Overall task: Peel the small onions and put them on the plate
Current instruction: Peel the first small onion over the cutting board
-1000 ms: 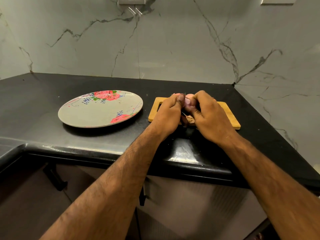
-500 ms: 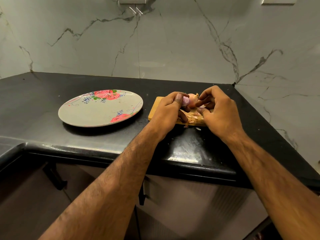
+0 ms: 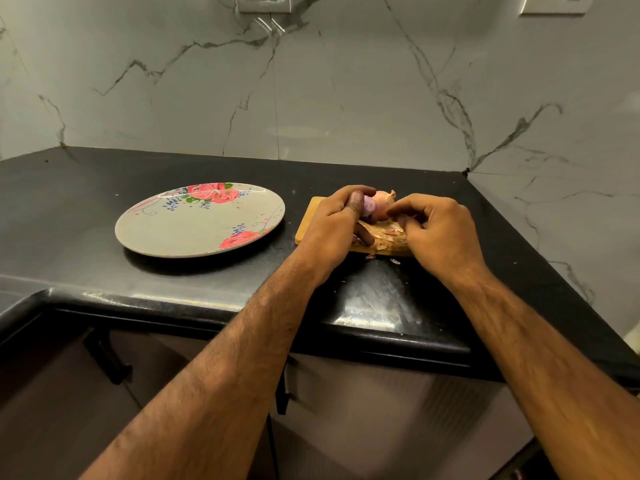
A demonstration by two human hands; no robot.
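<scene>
My left hand (image 3: 337, 220) grips a small onion (image 3: 377, 206) over the wooden cutting board (image 3: 310, 225); the onion's left part shows purple flesh, its right part still wears papery pink skin with a dry tip. My right hand (image 3: 438, 230) is just right of it, fingers curled, fingertips close to the onion's skin and over the board; whether it pinches a bit of skin I cannot tell. Loose peel scraps (image 3: 389, 237) lie on the board. The grey plate (image 3: 194, 230) with red flowers sits to the left with nothing on it.
The black counter (image 3: 104, 271) ends in a rounded front edge near me. A few skin flakes (image 3: 394, 260) lie on the counter in front of the board. Marble walls close the back and right sides; cabinet fronts lie below the counter.
My right hand drew away from the onion to the right, then lowered toward the board. Peel scraps now show on the board. My left hand kept its hold on the onion.
</scene>
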